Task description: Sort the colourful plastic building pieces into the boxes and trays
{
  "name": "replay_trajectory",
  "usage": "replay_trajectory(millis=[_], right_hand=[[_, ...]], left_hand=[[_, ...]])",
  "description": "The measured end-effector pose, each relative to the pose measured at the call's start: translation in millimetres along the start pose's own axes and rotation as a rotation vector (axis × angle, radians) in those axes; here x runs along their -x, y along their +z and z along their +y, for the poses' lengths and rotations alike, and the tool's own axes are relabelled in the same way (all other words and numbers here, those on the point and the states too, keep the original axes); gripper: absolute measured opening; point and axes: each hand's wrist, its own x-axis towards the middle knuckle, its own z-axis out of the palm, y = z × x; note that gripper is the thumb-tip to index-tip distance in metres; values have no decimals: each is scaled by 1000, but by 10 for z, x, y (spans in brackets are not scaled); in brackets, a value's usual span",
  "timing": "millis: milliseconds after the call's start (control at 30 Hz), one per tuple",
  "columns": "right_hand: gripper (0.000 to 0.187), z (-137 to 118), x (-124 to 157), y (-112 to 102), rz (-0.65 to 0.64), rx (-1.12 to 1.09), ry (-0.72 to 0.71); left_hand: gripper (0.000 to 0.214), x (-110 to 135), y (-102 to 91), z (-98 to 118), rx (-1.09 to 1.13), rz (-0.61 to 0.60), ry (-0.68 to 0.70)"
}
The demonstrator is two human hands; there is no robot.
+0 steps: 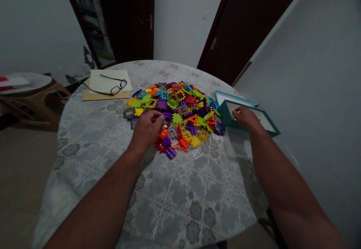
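A heap of colourful plastic building pieces (177, 119), gear-edged squares and ridged blocks among them, is piled on the table. At the heap's near left edge is my left hand (148, 130), thumb and fingers pinched together. Something small and pale shows by its fingertips, too small to name. My right hand (244, 116) reaches over a teal box (267, 121) with a pale inside, right of the heap. Its fingers are closed, and what they hold, if anything, is hidden. Near the heap's front lies a white window-shaped piece (196, 154).
A patterned cloth covers the round table (175, 192). Black-framed glasses (115, 89) rest on papers (124, 77) at the back left. A teal-edged lid (234, 97) lies behind the box, and a clear plastic container (237, 147) in front. A wall (324, 72) stands close on the right.
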Motion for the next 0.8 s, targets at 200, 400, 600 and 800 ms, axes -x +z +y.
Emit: replay_trajectory(millis=[200,400,600,800], right_hand=[[40,-357,477,-121,274,-102,-80],[23,-1192,1717,40,6,-524,-735],[25,-1813,2452,427,-212,-231,-844],[21,-1785,2408,574,-165,-205,-788]], left_hand=[[18,-8,-11,-38,-24,-17,10],[16,-16,-12,-53,-36,-42,11],[17,-3,-112,-32,-359,-308,185],[37,69,-187,-49,-551,-816,371]])
